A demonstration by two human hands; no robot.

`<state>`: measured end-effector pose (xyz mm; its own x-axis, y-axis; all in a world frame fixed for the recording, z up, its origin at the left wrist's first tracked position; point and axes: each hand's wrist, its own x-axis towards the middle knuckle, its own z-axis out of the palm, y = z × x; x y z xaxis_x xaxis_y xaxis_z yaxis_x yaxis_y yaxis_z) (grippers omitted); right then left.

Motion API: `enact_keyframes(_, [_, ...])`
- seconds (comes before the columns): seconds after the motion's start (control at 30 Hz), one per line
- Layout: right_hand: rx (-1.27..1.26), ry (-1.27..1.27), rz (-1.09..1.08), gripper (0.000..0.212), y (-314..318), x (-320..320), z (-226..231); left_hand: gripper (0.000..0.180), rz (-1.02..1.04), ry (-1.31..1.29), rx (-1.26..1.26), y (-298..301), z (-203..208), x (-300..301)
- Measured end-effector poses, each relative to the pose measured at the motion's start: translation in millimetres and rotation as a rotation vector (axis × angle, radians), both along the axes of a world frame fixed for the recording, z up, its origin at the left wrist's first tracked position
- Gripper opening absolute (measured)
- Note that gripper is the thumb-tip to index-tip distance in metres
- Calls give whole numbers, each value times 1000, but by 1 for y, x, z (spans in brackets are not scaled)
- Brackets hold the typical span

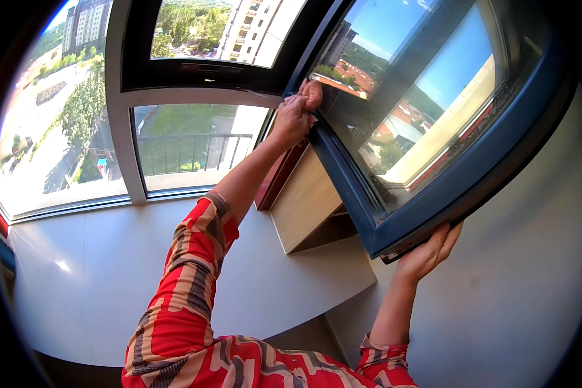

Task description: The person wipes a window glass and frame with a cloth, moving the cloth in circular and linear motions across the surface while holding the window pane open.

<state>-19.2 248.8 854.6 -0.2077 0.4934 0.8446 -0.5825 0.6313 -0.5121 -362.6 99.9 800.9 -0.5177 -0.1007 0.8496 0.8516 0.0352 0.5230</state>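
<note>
A blue-framed window sash [485, 161] is swung open into the room, its glass reflecting buildings and sky. My left hand [295, 115] reaches up to the sash's far upper corner with the fingers pinched on something small and pale at the edge of the glass; I cannot tell what it is. My right hand [429, 252] grips the sash's lower near corner from underneath. Both sleeves are red with a striped pattern.
A wide white windowsill [84, 278] runs below the fixed window frame [126, 129]. A light wooden board [307, 200] and a dark red panel [279, 174] lean in the corner behind the sash. A white wall [530, 284] is at the right.
</note>
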Motion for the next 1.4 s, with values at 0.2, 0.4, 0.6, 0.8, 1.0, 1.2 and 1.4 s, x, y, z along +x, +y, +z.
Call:
enact_keyframes(0.2, [6, 49, 21, 51, 10, 3, 7, 40, -150, 230, -118, -1, -11, 209])
enact_keyframes(0.4, [-46, 46, 102, 49, 12, 11, 23, 48, -438, 188, 55, 13, -7, 289])
enact_keyframes(0.6, [10, -8, 5, 50, 22, 35, 16, 37, -419, -136, 313, -28, 113, 185])
enact_keyframes(0.8, [19, -8, 40, 51, 22, 19, 18, 43, 159, -213, 179, -2, 157, -5])
enact_keyframes(1.0, [19, -29, 17, 49, -4, 14, 10, 36, 239, -82, 397, 48, 158, -27])
enact_keyframes(1.2, [-151, 12, -65, 52, -18, 18, 13, 44, -16, 606, 227, 47, 124, 186])
enact_keyframes(1.4, [-49, 27, -140, 51, -15, 29, 1, 47, 11, 706, -480, -78, -17, 120])
